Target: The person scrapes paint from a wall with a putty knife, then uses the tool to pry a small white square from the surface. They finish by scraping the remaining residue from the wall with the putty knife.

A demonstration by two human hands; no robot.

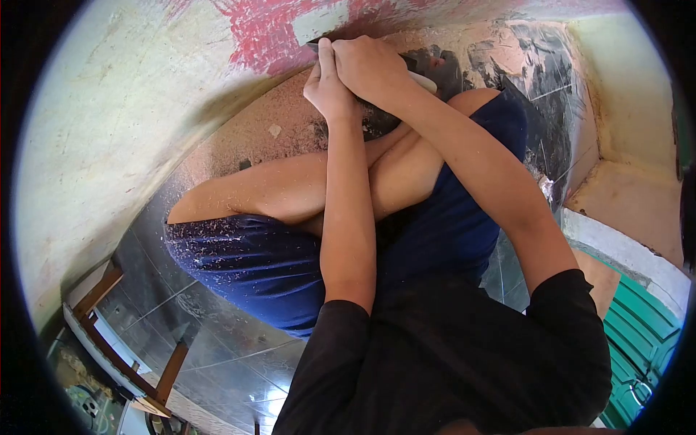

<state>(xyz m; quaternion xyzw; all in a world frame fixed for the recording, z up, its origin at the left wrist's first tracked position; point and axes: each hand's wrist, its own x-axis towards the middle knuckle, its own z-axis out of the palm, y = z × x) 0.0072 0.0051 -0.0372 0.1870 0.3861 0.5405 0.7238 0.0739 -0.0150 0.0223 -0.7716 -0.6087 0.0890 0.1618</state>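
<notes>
My right hand [371,71] is closed round a scraper, whose pale rounded handle end [423,82] sticks out behind the palm. A small dark strip of its blade [313,46] shows at the wall, ahead of the fingers. Pressed up beside the right hand, my left hand [330,90] has its fingers together and reaching toward the blade; most of the tool is hidden under both hands. In front of them the wall [123,94] carries patchy pink-red paint [264,29], with a pale scraped patch [319,23] right above the fingertips.
My crossed legs rest on a dark tiled floor [210,373] strewn with pinkish dust and paint flakes. Flakes also cover the blue shorts [246,250]. A wooden-framed piece of furniture [130,362] stands lower left. To the right are a raised ledge [631,203] and a green slatted object [641,333].
</notes>
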